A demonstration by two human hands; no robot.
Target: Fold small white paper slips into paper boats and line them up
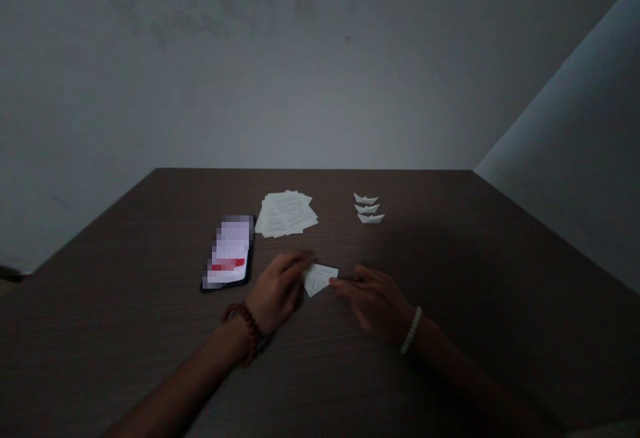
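Observation:
A small folded white paper (321, 279) lies on the dark wooden table (125, 305) between my hands. My left hand (276, 293), with a brown bead bracelet on its wrist, has its fingers curled against the paper's left edge. My right hand (373, 300), wearing a white bead bracelet, lies low on the table with its fingers stretched toward the paper's right corner, fingertips touching it. The light is dim, so the exact grip is hard to read.
A lit phone (229, 251) lies left of my left hand. Behind it sits a loose stack of white sheets (286, 213). Three small folded paper boats (369, 209) stand in a row at the back right. Grey walls bound the table's far edge.

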